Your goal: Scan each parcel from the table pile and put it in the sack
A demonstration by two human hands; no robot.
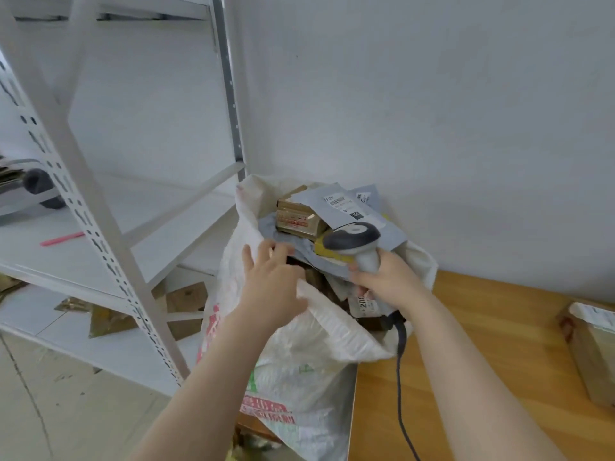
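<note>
Centre frame: our left hand [269,277], fingers spread, rests on the rim of the brimming woven sack [316,347], our right hand [386,281] grips the barcode scanner [356,241]; we should tamp the parcels [352,207] down before fetching the taped box [592,347] on the surface [466,327] at right.
</note>
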